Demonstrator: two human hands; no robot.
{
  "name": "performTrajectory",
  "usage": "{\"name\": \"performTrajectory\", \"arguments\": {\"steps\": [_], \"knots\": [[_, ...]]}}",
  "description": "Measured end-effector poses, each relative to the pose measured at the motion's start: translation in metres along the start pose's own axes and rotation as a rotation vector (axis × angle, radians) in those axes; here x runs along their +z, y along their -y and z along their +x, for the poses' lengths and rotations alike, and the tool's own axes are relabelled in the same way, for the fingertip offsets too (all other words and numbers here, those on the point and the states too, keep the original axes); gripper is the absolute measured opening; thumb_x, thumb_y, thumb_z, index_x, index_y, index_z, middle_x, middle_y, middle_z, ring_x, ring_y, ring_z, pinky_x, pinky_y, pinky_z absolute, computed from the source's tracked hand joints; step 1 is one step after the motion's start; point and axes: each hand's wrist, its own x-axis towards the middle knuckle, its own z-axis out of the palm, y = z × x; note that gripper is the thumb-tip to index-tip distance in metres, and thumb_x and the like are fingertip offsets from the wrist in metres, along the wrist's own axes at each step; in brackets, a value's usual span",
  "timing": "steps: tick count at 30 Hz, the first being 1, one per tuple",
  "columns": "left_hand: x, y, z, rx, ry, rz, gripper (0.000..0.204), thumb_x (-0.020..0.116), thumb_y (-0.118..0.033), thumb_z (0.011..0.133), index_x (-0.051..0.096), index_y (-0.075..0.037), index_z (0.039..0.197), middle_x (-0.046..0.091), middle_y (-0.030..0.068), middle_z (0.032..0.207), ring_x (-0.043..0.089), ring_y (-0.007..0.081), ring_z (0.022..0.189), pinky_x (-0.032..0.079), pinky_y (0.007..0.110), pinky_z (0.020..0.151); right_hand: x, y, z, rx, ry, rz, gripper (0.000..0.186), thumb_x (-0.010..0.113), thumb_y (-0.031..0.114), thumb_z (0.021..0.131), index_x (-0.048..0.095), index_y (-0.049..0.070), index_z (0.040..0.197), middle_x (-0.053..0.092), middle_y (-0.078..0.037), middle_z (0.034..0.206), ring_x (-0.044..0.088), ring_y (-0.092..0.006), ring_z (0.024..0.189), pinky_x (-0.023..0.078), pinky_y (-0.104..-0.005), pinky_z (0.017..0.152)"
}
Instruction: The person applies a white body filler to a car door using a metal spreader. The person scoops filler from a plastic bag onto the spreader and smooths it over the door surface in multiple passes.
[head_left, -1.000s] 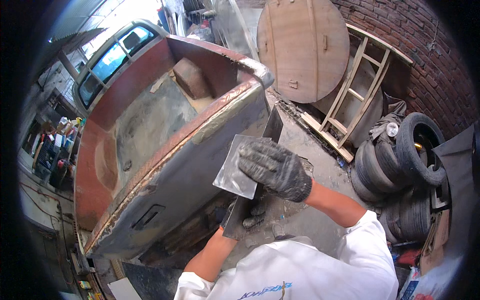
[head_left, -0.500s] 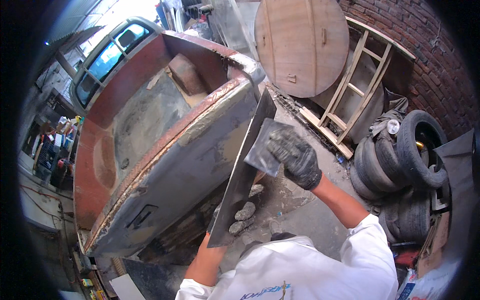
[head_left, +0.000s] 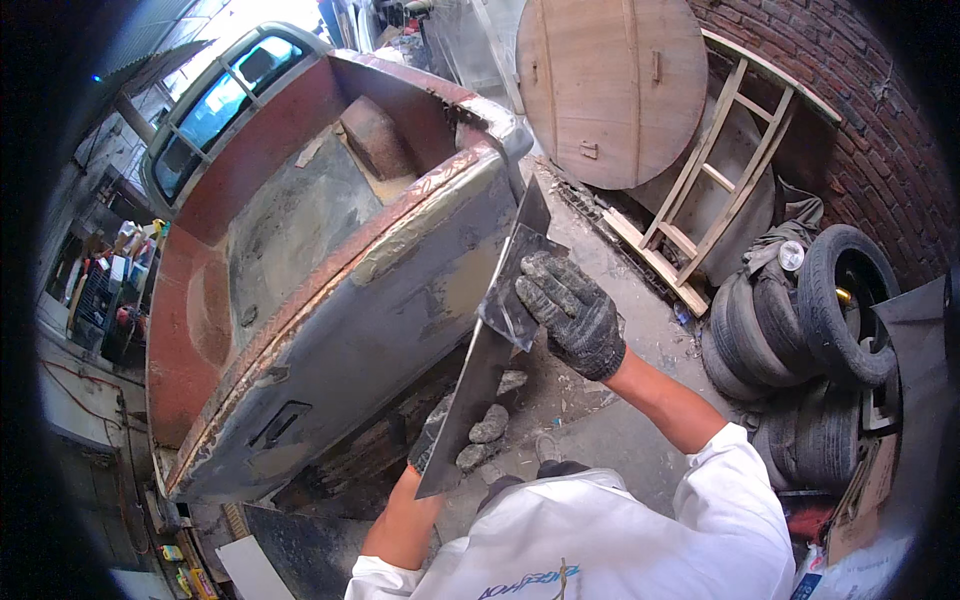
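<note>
My gloved left hand (head_left: 485,430) is closed around the lower part of a long, thin dark plate (head_left: 462,405). The plate stands tilted in front of me and hides part of that hand; several fingers show on its right side. In my gloved right hand (head_left: 575,318) is a flat, dark, squarish spreader (head_left: 512,305), pressed under the fingers. The spreader overlaps the plate's upper half and seems to touch its face. Just beyond the plate is the pickup's tailgate (head_left: 385,325), grey with tan patches of filler and a rough, rusty top edge.
The pickup's bed (head_left: 290,240) has reddish inner walls and a dusty grey floor. Stacked worn tires (head_left: 770,340) stand at the right, near a wooden frame (head_left: 715,180) and a round wooden panel (head_left: 610,90). A brick wall (head_left: 870,120) rises behind them.
My right hand has brought the spreader slightly left and turned it against the plate. The left hand keeps its hold, and the whole view has shifted a little.
</note>
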Motion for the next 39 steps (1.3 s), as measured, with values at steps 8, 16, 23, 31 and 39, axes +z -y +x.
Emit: {"name": "performTrajectory", "arguments": {"steps": [8, 16, 23, 31, 39], "knots": [[0.001, -0.023, -0.017, 0.085, -0.216, 0.246, 0.058, 0.044, -0.041, 0.098, 0.042, 0.002, 0.137, 0.043, 0.0005, 0.05, 0.036, 0.0116, 0.03, 0.03, 0.025, 0.028, -0.022, -0.02, -0.005, 0.867, -0.005, 0.778, 0.025, 0.057, 0.005, 0.091, 0.058, 0.001, 0.115, 0.065, -0.01, 0.099, 0.062, -0.0203, 0.092, 0.048, -0.0325, 0.084], [-0.004, -0.06, -0.049, 0.346, -0.801, 1.729, 0.046, 0.07, -0.029, 0.086, 0.06, 0.005, 0.115, 0.066, 0.0199, 0.109, 0.062, 0.0278, 0.103, 0.048, 0.037, 0.086, -0.028, -0.063, 0.001, 0.823, -0.019, 0.731, 0.04, 0.058, 0.028, 0.095, 0.056, -0.001, 0.123, 0.064, -0.007, 0.1, 0.059, -0.0142, 0.093, 0.048, -0.0287, 0.087], [0.018, -0.128, -0.03, 0.902, -0.532, 2.625, 0.037, 0.066, -0.008, 0.076, 0.065, -0.01, 0.113, 0.063, 0.0144, 0.1, 0.061, 0.0349, 0.086, 0.05, 0.042, 0.069, -0.043, -0.029, 0.071, 0.155, 0.006, -0.096, 0.044, 0.061, 0.021, 0.09, 0.052, 0.009, 0.131, 0.057, -0.019, 0.128, 0.066, -0.0307, 0.096, 0.054, -0.0385, 0.077], [0.011, -0.124, 0.032, 1.026, -0.459, 2.861, 0.055, 0.055, -0.004, 0.075, 0.055, -0.014, 0.13, 0.057, 0.0148, 0.113, 0.055, 0.0329, 0.101, 0.046, 0.044, 0.087, 0.052, -0.076, 0.077, 0.101, 0.051, -0.327, 0.056, 0.06, 0.008, 0.077, 0.054, 0.016, 0.132, 0.05, -0.016, 0.137, 0.062, -0.0332, 0.105, 0.052, -0.0417, 0.084], [-0.03, -0.143, 0.039, 0.833, -0.4, 2.872, 0.058, 0.052, -0.006, 0.079, 0.048, -0.014, 0.136, 0.045, 0.0165, 0.139, 0.043, 0.0348, 0.129, 0.035, 0.046, 0.108, 0.1, -0.094, 0.058, 0.142, 0.039, -0.229, 0.068, 0.055, 0.001, 0.072, 0.049, 0.02, 0.137, 0.05, -0.013, 0.139, 0.061, -0.0274, 0.057, 0.049, -0.0386, 0.052]]}}
